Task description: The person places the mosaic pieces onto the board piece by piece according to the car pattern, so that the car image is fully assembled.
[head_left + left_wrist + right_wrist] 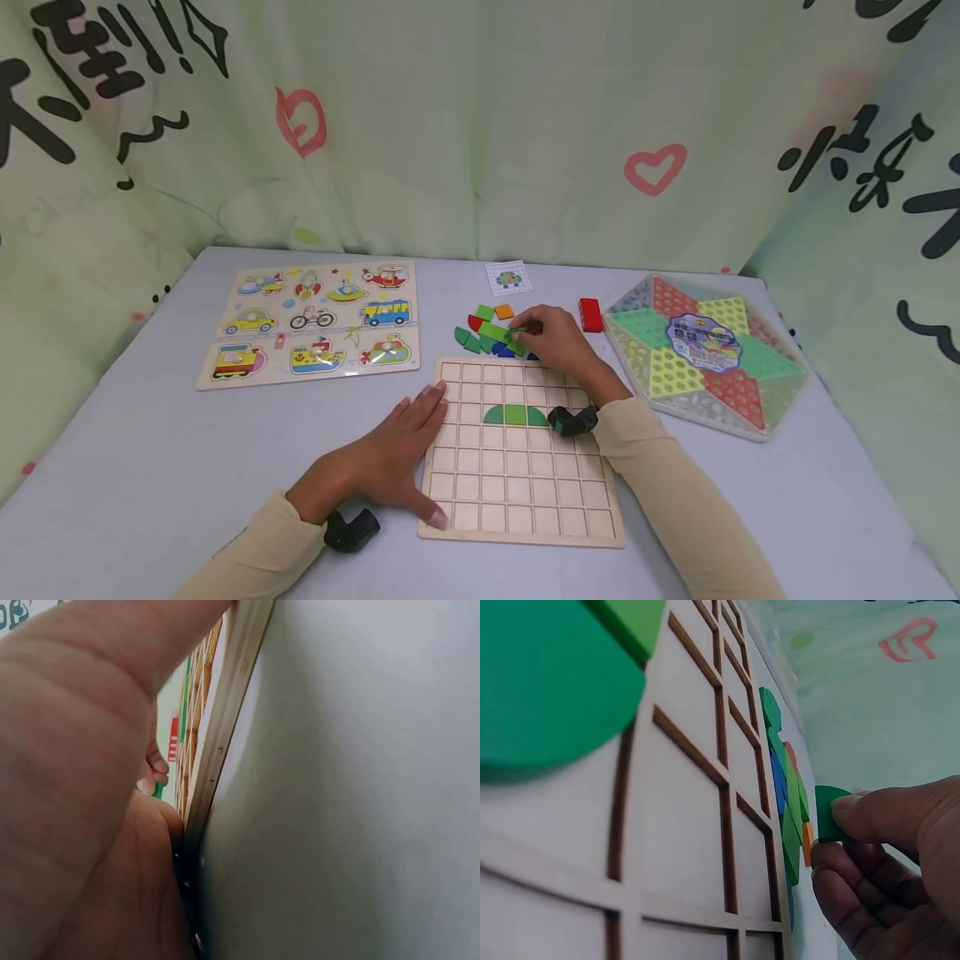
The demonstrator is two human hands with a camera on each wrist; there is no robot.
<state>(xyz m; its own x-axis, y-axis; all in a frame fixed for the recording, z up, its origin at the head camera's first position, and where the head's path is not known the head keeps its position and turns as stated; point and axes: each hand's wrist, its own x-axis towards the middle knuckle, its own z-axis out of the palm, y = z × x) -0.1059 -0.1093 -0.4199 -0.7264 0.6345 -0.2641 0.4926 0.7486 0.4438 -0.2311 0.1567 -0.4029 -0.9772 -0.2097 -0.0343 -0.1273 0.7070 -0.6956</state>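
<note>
My right hand [558,337] pinches a dark green quarter-circle block [827,813] between thumb and fingertips, above the pile of coloured blocks [492,331] behind the board. My left hand [390,454] lies spread along the left edge of the wooden grid board [517,487], fingertips and thumb touching its rim. In the board's third row from the back sits a light green square block [515,414], flanked by a dark green quarter-circle on either side. The left wrist view shows the palm [142,862] close against the board's side.
Behind the pile lies a small picture card [508,278]. A red box-shaped thing [591,315] stands right of it, beside a hexagonal case of coloured pegboard triangles [705,358]. On the left lies a vehicle picture puzzle [311,321]. A printed curtain [480,125] hangs behind the table.
</note>
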